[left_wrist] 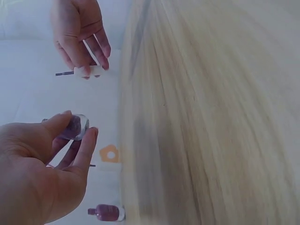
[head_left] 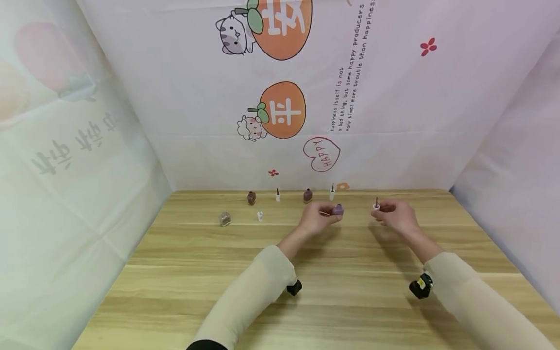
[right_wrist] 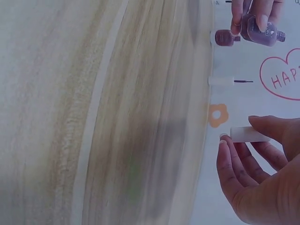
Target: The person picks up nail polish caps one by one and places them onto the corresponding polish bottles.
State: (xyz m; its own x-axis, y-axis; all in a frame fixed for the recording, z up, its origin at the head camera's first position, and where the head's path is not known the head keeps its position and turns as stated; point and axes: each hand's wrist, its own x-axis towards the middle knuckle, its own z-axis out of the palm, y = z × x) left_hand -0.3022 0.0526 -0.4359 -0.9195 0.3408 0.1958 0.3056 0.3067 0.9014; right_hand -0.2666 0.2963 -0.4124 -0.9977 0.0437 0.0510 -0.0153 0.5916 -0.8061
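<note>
My left hand (head_left: 316, 218) pinches an uncapped purple nail polish bottle (head_left: 338, 210) between thumb and fingers, its neck pointing up. To the right, my right hand (head_left: 397, 215) holds a white nail polish cap (head_left: 376, 207) with its dark brush upward. Bottle and cap are apart, both above the table near its back edge. In the right wrist view the white cap (right_wrist: 248, 134) lies between thumb and fingers, its brush hidden by the hand. Behind the left hand stand an open plum bottle (head_left: 308, 196) and a white brush cap (head_left: 332, 194), brush up.
Further left on the wooden table (head_left: 323, 301) stand a dark brown bottle (head_left: 251, 198), another white brush cap (head_left: 277, 197), a greyish glittery bottle (head_left: 225, 219) and a small white cap (head_left: 260, 216). A printed white cloth (head_left: 385, 160) rises at the table's back edge.
</note>
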